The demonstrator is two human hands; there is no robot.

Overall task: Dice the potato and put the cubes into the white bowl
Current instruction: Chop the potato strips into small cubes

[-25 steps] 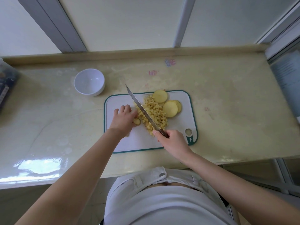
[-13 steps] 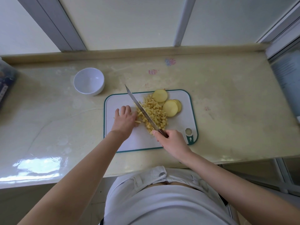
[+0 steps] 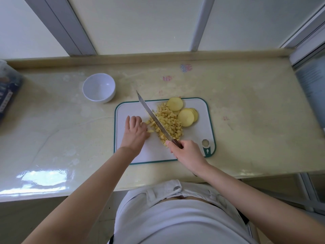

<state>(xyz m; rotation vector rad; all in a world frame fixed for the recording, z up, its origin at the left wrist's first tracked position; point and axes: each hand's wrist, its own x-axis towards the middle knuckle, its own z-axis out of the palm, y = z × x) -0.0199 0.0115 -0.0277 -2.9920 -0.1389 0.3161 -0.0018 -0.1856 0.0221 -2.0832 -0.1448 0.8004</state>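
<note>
The fingers [image 3: 169, 144] of the right hand [image 3: 189, 153] are curled round the handle of the knife [image 3: 153, 117]. Its blade is laid slantwise across the pile of potato cubes [image 3: 169, 121], seemingly so the pile can be chopped finer or gathered. The left hand [image 3: 134, 132] is rested on the cutting board [image 3: 158, 154] with fingers loosely straight and nothing gripped, just beside stray cubes and probably kept clear of the edge. Uncut potato slices [image 3: 185, 118] are stacked to the right of the pile. The white bowl [image 3: 99, 88], with nothing seen in it, is set on the tabletop [image 3: 246, 124] beyond the board's far left corner, and nothing is seen between them. A container [image 3: 8, 92] is glimpsed at the left edge.
</note>
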